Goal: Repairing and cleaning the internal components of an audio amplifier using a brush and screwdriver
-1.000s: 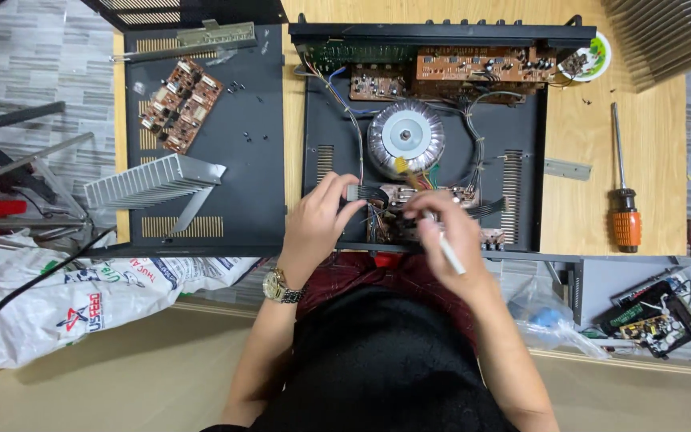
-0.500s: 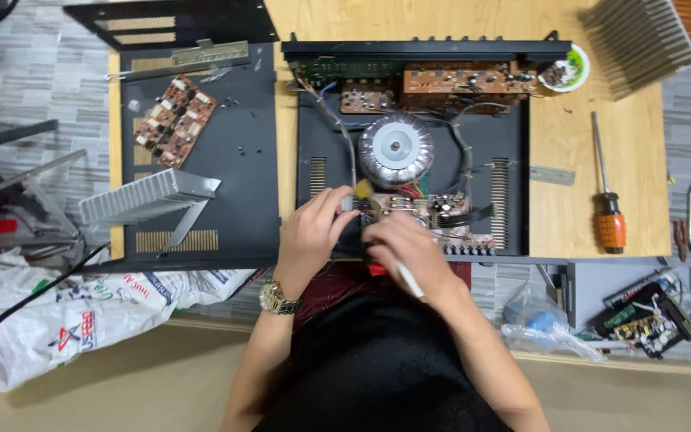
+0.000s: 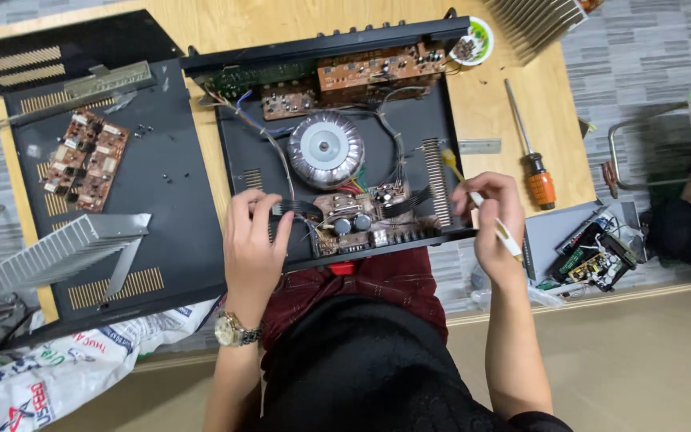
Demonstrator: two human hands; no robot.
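An open black amplifier chassis [image 3: 441,120] lies on the wooden table, with a round grey transformer [image 3: 326,148] in its middle and brown circuit boards along the back. My left hand [image 3: 253,244] rests on the chassis's front left edge, fingers on a flat black cable. My right hand [image 3: 491,216] is at the chassis's front right corner and holds a thin white tool with a yellow tip [image 3: 473,196], the tip pointing toward the vent slots. A small board with two dark capacitors [image 3: 351,222] sits between my hands.
The black cover panel [image 3: 169,192] lies to the left with a loose brown circuit board [image 3: 85,160] and a grey finned heat sink [image 3: 65,248]. An orange-handled screwdriver [image 3: 531,156] lies right of the chassis. A small green-rimmed bowl [image 3: 473,40] stands at the back. Plastic bags lie at lower left.
My right hand has moved from the middle of the front board out to the chassis's right corner, carrying the white tool. My left hand has stayed at the front left edge.
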